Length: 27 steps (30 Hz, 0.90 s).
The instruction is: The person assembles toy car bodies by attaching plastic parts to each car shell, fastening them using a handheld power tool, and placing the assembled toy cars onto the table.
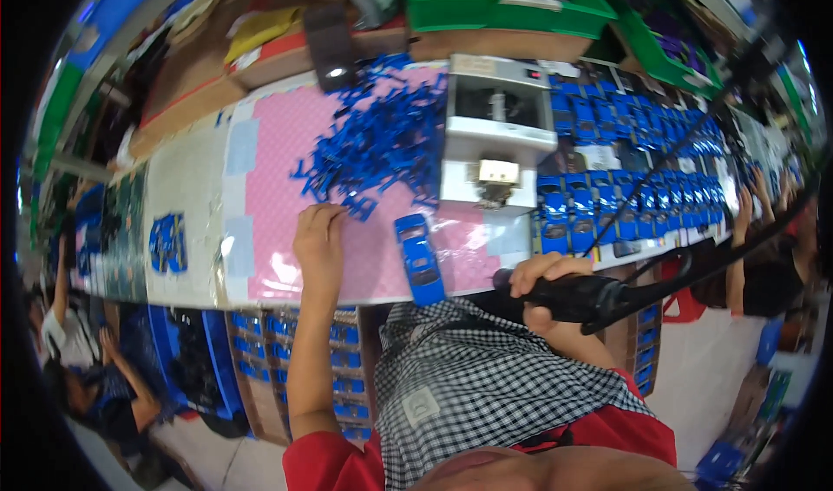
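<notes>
My left hand [318, 238] reaches onto the pink mat, its fingers pinched at a small blue plastic part [359, 207] by the near edge of a loose heap of similar blue parts [373, 140]. My right hand [551, 284] is wrapped round a black electric screwdriver [577, 297], held over the table's front edge and pointing left. A blue toy car body [418, 257] lies between my hands, its near end at the table edge. Beyond it stands a white screw feeder [490, 183] with a brass-coloured piece at its front.
Rows of blue toy cars [625, 200] fill the table right of the feeder. More blue pieces [167, 243] lie at left. Green bins [512, 14] and cardboard boxes stand along the back. A black cable [737, 252] runs off right from the screwdriver. Other people sit at both sides.
</notes>
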Each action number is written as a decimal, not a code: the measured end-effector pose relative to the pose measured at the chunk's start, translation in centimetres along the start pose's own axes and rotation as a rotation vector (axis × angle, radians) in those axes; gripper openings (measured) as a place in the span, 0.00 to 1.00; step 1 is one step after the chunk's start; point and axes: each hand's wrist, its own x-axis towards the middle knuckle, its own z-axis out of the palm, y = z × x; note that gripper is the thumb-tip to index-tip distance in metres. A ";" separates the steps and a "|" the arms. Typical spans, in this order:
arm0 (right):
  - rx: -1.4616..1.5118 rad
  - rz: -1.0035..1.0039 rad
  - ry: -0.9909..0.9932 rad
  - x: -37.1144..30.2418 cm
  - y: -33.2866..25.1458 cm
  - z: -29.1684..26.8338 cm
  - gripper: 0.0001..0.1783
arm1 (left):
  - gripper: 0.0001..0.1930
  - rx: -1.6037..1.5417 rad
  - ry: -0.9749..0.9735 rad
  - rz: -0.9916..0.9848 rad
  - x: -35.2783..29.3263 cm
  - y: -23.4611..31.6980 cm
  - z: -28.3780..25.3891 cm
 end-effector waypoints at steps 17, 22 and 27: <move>0.093 -0.101 0.044 -0.8 0.5 -1.3 0.28 | 0.09 -0.150 0.062 0.172 6.6 3.5 -1.4; 0.103 0.007 0.028 -0.5 0.4 -1.9 0.28 | 0.07 -0.030 -0.160 0.025 3.4 -0.1 -1.6; 0.204 0.041 -0.006 -0.5 0.5 -1.5 0.30 | 0.08 0.013 -0.270 0.091 2.6 -0.4 0.1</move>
